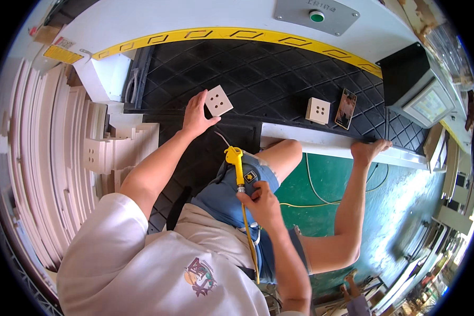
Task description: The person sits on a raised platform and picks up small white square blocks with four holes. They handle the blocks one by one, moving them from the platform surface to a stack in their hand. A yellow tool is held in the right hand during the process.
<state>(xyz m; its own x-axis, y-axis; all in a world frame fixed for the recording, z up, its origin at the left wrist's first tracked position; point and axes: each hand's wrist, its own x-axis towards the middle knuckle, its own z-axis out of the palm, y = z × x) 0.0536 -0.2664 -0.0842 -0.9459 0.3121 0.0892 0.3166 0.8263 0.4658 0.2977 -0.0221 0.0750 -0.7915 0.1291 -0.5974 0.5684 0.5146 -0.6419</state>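
Observation:
My left hand [196, 116] grips a pale square block [218, 101] by its left and lower edges, above the front of the black worktop. Several round dark holes show in the block's face. In front of my lap is a yellow air blow gun [237, 167], its thin nozzle pointing up and left. The fingers of my right hand [262, 203] are curled at the metal fitting below its handle, where a yellow hose [252, 242] runs down. A second pale block [318, 110] with similar holes rests on the worktop to the right.
Beside that block lies a phone [346, 109]. The black quilted worktop [268, 68] ends in a white front edge [321, 138]. Pale boards [52, 163] are stacked along the left. At right stands a boxed screen [429, 102]; a green button [316, 16] sits above. My bare foot [366, 151] rests on the edge.

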